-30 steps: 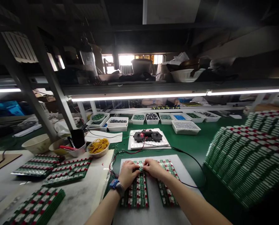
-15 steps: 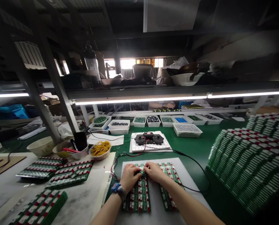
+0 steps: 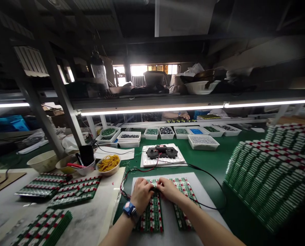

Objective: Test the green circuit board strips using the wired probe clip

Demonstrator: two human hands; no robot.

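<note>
On the far left of the desk [image 3: 219, 164], stacks of green circuit boards [image 3: 57, 189] lie fanned out on a pale sheet, within arm's reach of the person yet clear of the working spot. Just behind them stand a cream bowl [image 3: 43, 160] and a small bowl of yellow rubber bands [image 3: 108, 163].

At the near centre, a white mat [image 3: 168, 232] carries two board strips side by side. The left hand [image 3: 141, 194], a blue watch on its wrist, rests curled on the far end of the left board strip [image 3: 151, 215]; its fingers press down together on the board, though what they pinch, if anything, is hidden. The right hand [image 3: 171, 189] meets it fingertip to fingertip at the same spot, fingers closed together on that end, so both hands steady one small point. The right board strip [image 3: 184, 205] lies partly under the right forearm.

Beyond the mat a black device [image 3: 161, 151] sits on a white tray, its red and black wires [image 3: 132, 174] trailing toward the hands. Farther off, white bins of small parts [image 3: 203, 140] line the desk. On the right, a large slanted bank of stacked boards [image 3: 270, 181] fills the desk's edge.
</note>
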